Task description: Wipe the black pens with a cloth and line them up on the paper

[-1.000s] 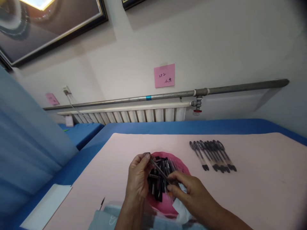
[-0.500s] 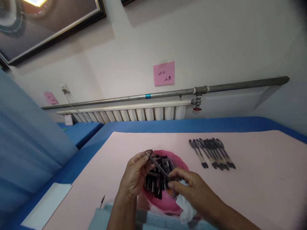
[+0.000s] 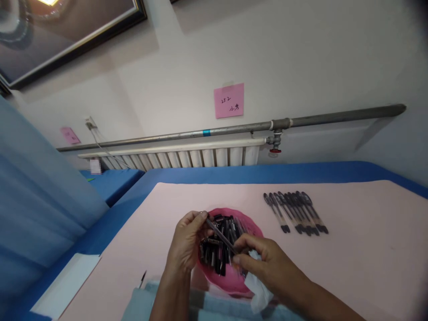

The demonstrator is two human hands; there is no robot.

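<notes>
Between my two hands a slim pen (image 3: pixel 220 235) is held at a slant above a pink basket (image 3: pixel 230 285). My left hand (image 3: pixel 187 240) pinches its upper end with thumb and finger. At the lower end, my right hand (image 3: pixel 264 258) grips the pen between thumb and forefinger, and a white tissue (image 3: pixel 258 292) hangs from under that palm. Black caps and pen parts (image 3: pixel 214 256) fill much of the basket. To the right, several capped pens (image 3: pixel 294 211) lie side by side in a row.
Pink paper (image 3: pixel 364 249) covers the blue bed (image 3: pixel 267 174). A loose pen part (image 3: pixel 143 278) lies left of my forearm, near light blue cloth (image 3: pixel 140 303). White sheets (image 3: pixel 67 285) rest at the left edge, beside a blue curtain (image 3: pixel 40 214). A radiator (image 3: pixel 207 157) stands behind.
My left thumb and finger have closed over the pen's upper tip, which showed free before. The right hand keeps its grip nearly in place.
</notes>
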